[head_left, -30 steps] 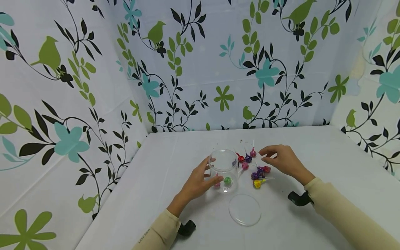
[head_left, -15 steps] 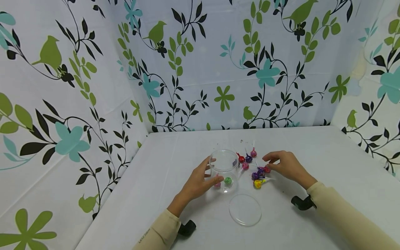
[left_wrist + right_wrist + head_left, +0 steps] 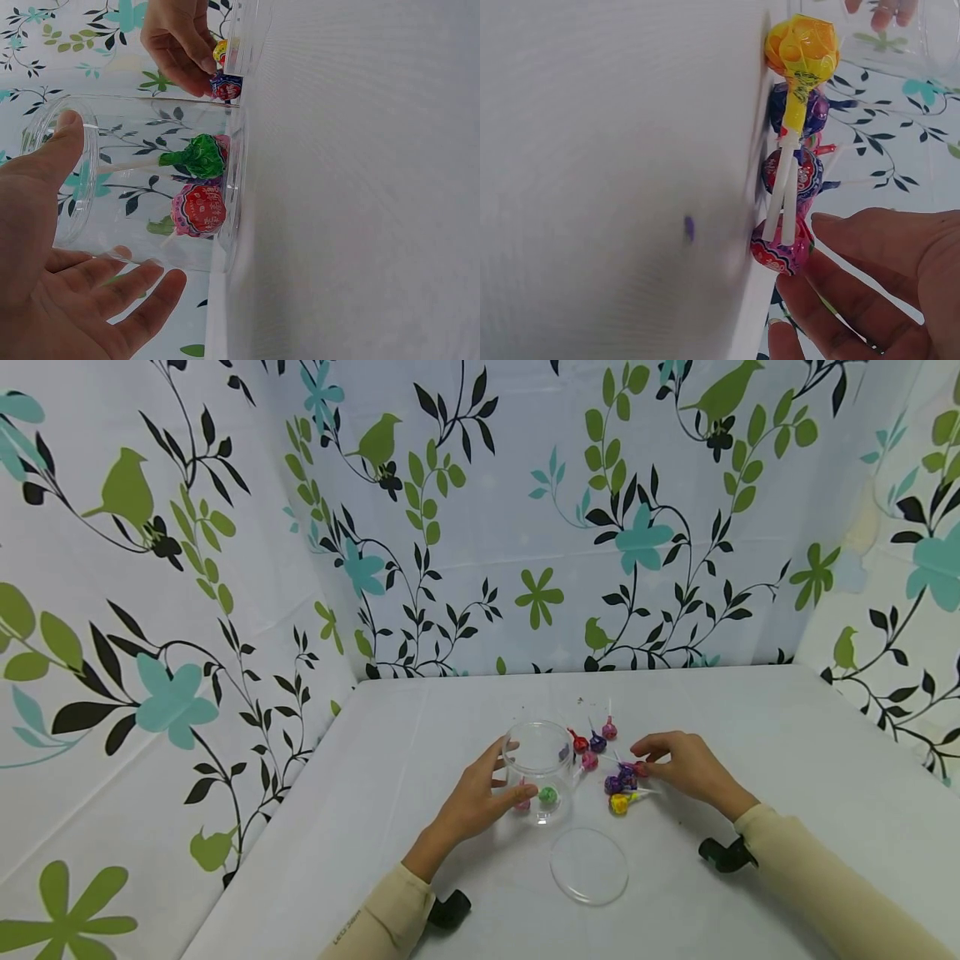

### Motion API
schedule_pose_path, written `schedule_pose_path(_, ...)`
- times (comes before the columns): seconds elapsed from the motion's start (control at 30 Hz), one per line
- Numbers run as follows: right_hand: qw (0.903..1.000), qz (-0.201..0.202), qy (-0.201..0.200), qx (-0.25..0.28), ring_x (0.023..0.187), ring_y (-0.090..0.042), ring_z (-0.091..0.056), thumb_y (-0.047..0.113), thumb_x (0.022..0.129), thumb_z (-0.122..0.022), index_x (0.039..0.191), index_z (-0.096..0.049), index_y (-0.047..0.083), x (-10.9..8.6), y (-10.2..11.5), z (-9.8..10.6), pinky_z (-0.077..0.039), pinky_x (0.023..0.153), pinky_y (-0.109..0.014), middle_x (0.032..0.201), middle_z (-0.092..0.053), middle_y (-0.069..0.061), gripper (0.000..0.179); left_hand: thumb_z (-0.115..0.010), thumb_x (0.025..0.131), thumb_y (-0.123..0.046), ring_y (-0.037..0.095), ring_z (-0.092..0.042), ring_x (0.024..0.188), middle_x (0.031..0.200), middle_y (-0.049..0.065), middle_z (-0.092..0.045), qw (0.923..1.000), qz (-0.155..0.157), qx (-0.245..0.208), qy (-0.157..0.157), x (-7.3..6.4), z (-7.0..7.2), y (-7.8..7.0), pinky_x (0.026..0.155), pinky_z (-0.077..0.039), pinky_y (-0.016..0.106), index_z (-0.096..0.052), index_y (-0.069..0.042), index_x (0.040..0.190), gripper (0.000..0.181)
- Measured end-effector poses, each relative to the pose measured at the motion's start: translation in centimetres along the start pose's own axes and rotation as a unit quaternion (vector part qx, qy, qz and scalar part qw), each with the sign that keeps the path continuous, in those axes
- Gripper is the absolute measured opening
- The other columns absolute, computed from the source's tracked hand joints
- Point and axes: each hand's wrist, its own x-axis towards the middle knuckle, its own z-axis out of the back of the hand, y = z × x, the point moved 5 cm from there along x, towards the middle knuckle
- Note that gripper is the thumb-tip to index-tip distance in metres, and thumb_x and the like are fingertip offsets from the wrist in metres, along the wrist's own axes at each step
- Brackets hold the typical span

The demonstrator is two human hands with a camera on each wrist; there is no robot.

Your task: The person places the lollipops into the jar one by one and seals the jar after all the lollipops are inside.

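My left hand (image 3: 476,797) holds a clear plastic jar (image 3: 557,772) upright on the table, thumb on the near side and fingers round the far side. Inside, the left wrist view shows a green lollipop (image 3: 199,156), a pink-and-red lollipop (image 3: 199,211) and a bit of purple wrapper behind them. Right of the jar, my right hand (image 3: 686,768) pinches a pink-red lollipop (image 3: 775,256) between thumb and fingers, low at the table. Purple lollipops (image 3: 615,783) and a yellow lollipop (image 3: 618,804) lie right beside it.
Behind the jar's right side lie a red lollipop (image 3: 579,743), a dark blue lollipop (image 3: 597,742) and pink lollipops (image 3: 609,729). A clear round lid (image 3: 589,867) lies in front of the jar. Patterned curtains (image 3: 480,527) enclose the white table (image 3: 420,710) at the back and sides.
My right hand has come down and slightly toward me, its fingers closing on the pink-red lollipop. The left hand and the jar have stayed in place.
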Motion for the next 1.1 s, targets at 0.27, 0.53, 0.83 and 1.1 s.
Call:
schedule_pose_path(0.27,0.9999,-0.007,0.010,0.005,0.098,-0.033,-0.069,0.006,0.093,-0.078,0.115,-0.077,0.001,-0.26,-0.24,-0.48,-0.056,0.089,-0.059,0.106,-0.075,-0.010,0.022,-0.078,0.095,-0.041,0.029,-0.054,0.136,0.156,0.013,-0.047,1.0000,0.000,-0.006,0.003,-0.04,-0.10,0.13,0.100,-0.055,0.042,-0.027,-0.005,0.163,0.093)
schedule_pose_path(0.53,0.9999,-0.003,0.016,0.006,0.097,-0.032,-0.069,0.004,0.093,-0.077,0.114,-0.076,0.000,-0.20,-0.23,-0.62,-0.057,0.087,-0.058,0.106,-0.074,-0.011,0.022,-0.078,0.095,-0.042,0.030,-0.053,0.136,0.156,0.009,-0.048,1.0000,0.006,-0.004,0.001,-0.03,-0.06,0.13,0.100,-0.055,0.042,-0.028,-0.006,0.163,0.092)
schedule_pose_path(0.83,0.9997,-0.004,0.024,0.009,0.097,-0.032,-0.069,0.004,0.093,-0.077,0.114,-0.076,0.000,-0.15,-0.53,-0.86,-0.056,0.088,-0.058,0.106,-0.074,-0.010,0.021,-0.078,0.095,-0.042,0.030,-0.053,0.135,0.156,0.010,-0.048,1.0000,0.004,-0.005,0.001,-0.04,-0.04,0.10,0.101,-0.055,0.042,-0.027,-0.006,0.163,0.092)
schedule_pose_path(1.1,0.9996,-0.007,0.023,0.012,0.098,-0.032,-0.069,0.004,0.094,-0.076,0.113,-0.077,0.001,-0.20,-0.60,-0.88,-0.057,0.089,-0.058,0.105,-0.075,-0.010,0.019,-0.078,0.095,-0.042,0.028,-0.054,0.136,0.156,0.009,-0.047,1.0000,0.003,-0.003,0.001,-0.01,-0.02,0.11,0.101,-0.055,0.041,-0.027,-0.008,0.164,0.092)
